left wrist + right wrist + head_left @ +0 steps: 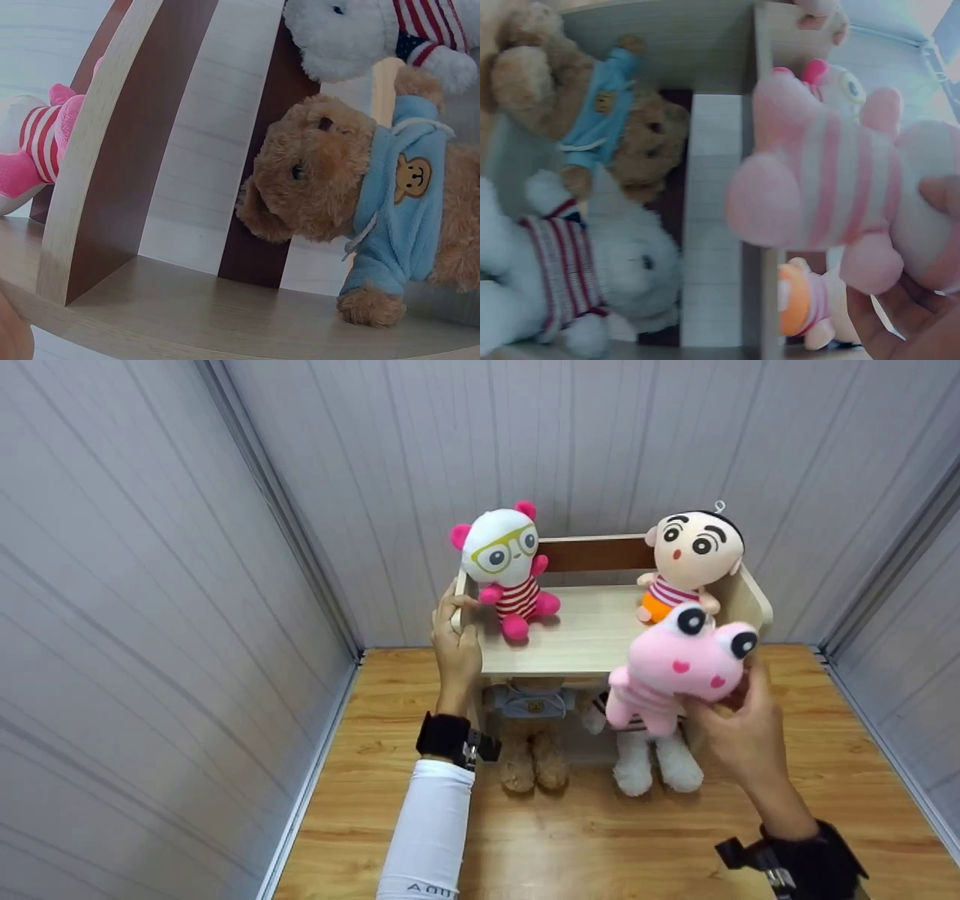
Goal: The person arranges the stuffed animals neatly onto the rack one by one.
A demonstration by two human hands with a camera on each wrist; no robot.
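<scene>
Placing looked under way: right hand [742, 727] gripped the pink frog [679, 667] before the shelf [585, 641] (left hand [456, 645] clasped its edge); next, a bare spot.

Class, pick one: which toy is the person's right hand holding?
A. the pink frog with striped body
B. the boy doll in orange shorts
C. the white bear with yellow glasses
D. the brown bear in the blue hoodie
A: the right hand grips the pink frog in front of the wooden shelf.
</scene>
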